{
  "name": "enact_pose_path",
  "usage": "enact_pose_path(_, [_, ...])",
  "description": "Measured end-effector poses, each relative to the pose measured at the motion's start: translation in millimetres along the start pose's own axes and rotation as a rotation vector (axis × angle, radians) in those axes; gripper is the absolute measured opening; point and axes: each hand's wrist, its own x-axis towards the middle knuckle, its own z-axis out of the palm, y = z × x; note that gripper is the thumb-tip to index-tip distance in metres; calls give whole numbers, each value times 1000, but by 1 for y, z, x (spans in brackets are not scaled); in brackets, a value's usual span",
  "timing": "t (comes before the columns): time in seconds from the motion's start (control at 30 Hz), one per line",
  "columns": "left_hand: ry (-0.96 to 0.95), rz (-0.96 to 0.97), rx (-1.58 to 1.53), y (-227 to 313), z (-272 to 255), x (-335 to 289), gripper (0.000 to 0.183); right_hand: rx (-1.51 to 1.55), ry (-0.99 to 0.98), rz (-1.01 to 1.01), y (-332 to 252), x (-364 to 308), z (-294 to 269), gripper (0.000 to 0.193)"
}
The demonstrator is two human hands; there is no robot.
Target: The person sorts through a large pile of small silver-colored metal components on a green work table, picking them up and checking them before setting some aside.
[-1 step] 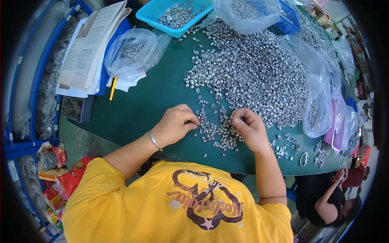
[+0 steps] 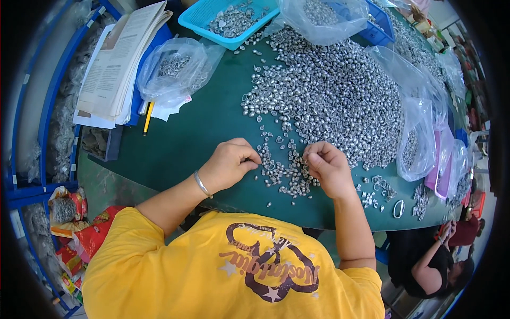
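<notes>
By the pile, left hand and right hand curl; grip can't be told. Picking pieces seems underway, next needing a light pinch.

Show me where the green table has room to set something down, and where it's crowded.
Free: the green table between the slim yellow tool, left hand and metal heap. Crowded: the heap itself, the loose pieces between left and right hand, and the plastic bags at right.

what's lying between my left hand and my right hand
In the head view, small silvery pieces lie scattered on the green tabletop between your left hand and right hand.
</notes>
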Motion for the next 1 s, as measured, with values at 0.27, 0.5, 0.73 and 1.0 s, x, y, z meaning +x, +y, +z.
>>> enact_pose_path(0.27, [79, -176, -273, 0, 0, 3, 8, 570, -90, 121, 5, 12, 2, 10])
enact_pose_path(0.5, [-97, -466, -1042, -6, -1, 4, 11, 643, -122, 142, 5, 13, 3, 12])
enact_pose_path(0.73, [-112, -473, -1417, -13, 2, 5, 11, 138, -59, 77, -6, 21, 16, 9])
enact_pose_path(1.0, [-114, -442, -1444, -13, 5, 3, 15, -1268, 73, -716, 9, 39, 38, 6])
